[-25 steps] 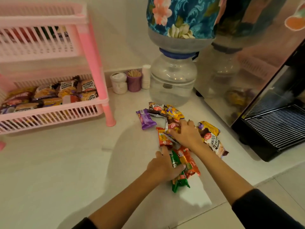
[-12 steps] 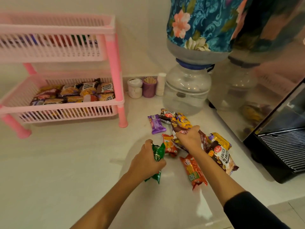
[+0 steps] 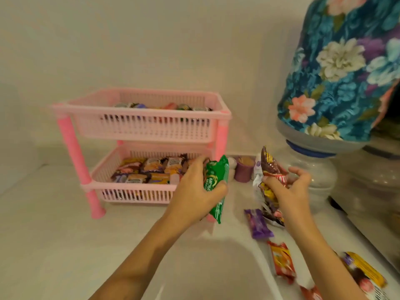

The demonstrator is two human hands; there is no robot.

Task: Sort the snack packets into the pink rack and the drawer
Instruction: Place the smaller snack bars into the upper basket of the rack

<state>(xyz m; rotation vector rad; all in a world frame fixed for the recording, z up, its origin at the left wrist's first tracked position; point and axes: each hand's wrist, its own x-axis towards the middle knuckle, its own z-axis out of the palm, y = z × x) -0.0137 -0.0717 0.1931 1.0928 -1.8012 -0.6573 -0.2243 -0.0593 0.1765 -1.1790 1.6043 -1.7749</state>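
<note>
My left hand (image 3: 194,189) grips a green snack packet (image 3: 216,182), held upright just in front of the right end of the pink rack (image 3: 138,124). My right hand (image 3: 285,187) holds a bunch of packets (image 3: 270,169), a brown-red one sticking up on top. The rack has two tiers, both with packets in them; the lower tier (image 3: 129,192) is nearly full. Loose on the counter lie a purple packet (image 3: 257,224), a red-orange packet (image 3: 282,262) and a yellow-brown packet (image 3: 365,271). No drawer is in view.
A water bottle with a floral cover (image 3: 346,68) stands at the right on its clear base (image 3: 320,174). A purple cup of toothpicks (image 3: 244,169) and small white jars stand by the wall behind my hands. The white counter (image 3: 65,245) spreads to the left.
Both hands have lifted off the pile with packets in them and moved toward the rack. The view has swung left and up, so the rack sits closer to centre.
</note>
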